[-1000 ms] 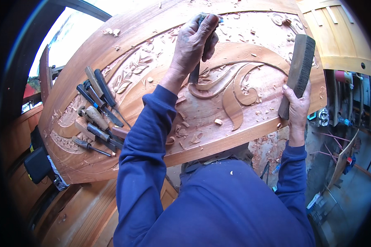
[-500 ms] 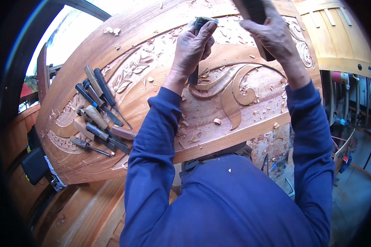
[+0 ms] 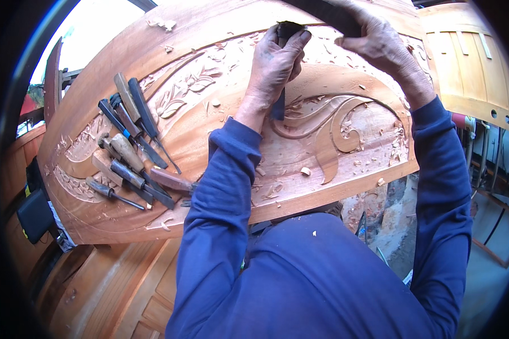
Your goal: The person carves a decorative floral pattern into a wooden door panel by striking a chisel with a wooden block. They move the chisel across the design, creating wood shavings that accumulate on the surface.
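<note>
My left hand [image 3: 272, 66] is wrapped round an upright wood chisel [image 3: 278, 107]. The handle's dark, worn top shows above the thumb, and the blade meets the carved wooden panel [image 3: 345, 182] at the left end of a raised scroll [image 3: 338, 135]. Up and to the right, my right hand [image 3: 383, 44] grips a dark bar-shaped block [image 3: 325, 14], which reaches leftward above the chisel top, apart from it. Part of the block is cut off by the upper edge of the view. Leaf carving [image 3: 178, 99] lies left of my left hand.
Several chisels and gouges [image 3: 127, 152] lie in a heap on the panel's left part. Wood chips [image 3: 305, 171] are scattered over the carving. A black box-like object [image 3: 34, 222] sits by the left corner. A pale wooden piece [image 3: 472, 62] stands at the far right.
The dark block in my right hand has swung from a steep slant to a flatter one, pointing left. My left hand keeps its hold on the chisel. The view has shifted slightly.
</note>
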{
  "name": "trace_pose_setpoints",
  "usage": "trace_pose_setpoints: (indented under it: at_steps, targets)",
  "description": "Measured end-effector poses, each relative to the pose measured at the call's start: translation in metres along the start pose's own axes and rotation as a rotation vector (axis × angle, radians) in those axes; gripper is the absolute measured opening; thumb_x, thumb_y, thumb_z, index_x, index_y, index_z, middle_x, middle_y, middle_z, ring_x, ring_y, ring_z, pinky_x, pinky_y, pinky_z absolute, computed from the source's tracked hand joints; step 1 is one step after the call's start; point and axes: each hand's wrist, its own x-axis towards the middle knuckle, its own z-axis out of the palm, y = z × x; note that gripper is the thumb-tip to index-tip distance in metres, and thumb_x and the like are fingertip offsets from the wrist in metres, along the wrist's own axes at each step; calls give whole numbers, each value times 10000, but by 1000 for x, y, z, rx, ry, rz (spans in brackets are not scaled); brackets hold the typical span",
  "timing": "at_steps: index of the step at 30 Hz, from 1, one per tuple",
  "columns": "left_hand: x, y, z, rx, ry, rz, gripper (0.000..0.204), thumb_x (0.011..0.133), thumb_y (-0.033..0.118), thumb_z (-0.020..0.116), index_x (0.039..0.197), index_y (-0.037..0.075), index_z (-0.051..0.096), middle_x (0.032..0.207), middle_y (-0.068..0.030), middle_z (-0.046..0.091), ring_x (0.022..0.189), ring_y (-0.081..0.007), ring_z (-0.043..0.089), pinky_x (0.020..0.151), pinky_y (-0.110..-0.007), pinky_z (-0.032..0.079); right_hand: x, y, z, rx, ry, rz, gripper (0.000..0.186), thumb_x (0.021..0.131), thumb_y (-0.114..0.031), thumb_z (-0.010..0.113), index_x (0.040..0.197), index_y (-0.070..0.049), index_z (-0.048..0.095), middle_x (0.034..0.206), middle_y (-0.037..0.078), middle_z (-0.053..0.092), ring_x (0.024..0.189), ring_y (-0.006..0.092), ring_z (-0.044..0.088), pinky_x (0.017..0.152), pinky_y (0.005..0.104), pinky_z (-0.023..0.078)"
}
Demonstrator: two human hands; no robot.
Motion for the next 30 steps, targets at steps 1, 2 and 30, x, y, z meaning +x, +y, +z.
trace_pose_setpoints:
  at_steps: [1,2,30]
  targets:
    - [0,1,-1,1,-8,12,281,1014,337,772,1093,89,665,665,49,546,471,-21,437,413,-206,292,1,-10,0,-3,104,105,777,834,-36,753,1568,-124,515,1378,164,681,1246,243,641,1079,362,503]
    - [0,2,-2,1,-16,24,291,1011,343,775,1093,88,662,661,49,543,472,-22,440,413,-205,292,10,7,4,84,204,-1,797,828,-67,808,1561,-49,497,1402,172,662,1260,240,630,1095,362,496]
    - [-1,7,1,-41,-59,-23,153,1051,255,733,1104,120,684,636,115,457,477,1,384,421,-218,254,-17,-26,6,148,119,74,767,865,9,770,1572,-38,477,1369,101,653,1232,197,606,1058,321,491]
